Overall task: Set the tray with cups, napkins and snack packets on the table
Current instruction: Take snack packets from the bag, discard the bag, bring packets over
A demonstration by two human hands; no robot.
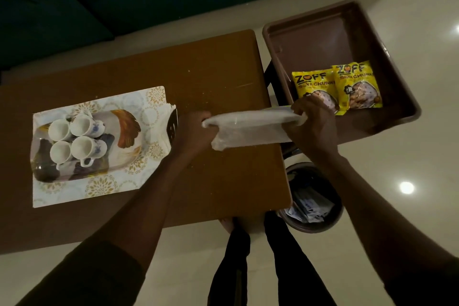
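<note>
At the left of the frame I see the patterned placemat (pixel 99 191) lying on the brown counter (pixel 218 77), and on it the printed tray (pixel 124 136) carrying four white cups (pixel 77 138) clustered together, mouths turned toward me. Just right of the tray, a white stack of napkins (pixel 165 122) sits at the placemat's edge. My left hand (pixel 191 129) is next — fingers closed around one end of a clear plastic packet (pixel 248 129), stretched across the counter's right edge. My right hand (pixel 313 122) grips the other end, fingers clenched on it. Upper right, a brown tub (pixel 323 40) holds two yellow snack packets (pixel 337 89) side by side. Below it stands a round bin (pixel 332 221) on the floor.
</note>
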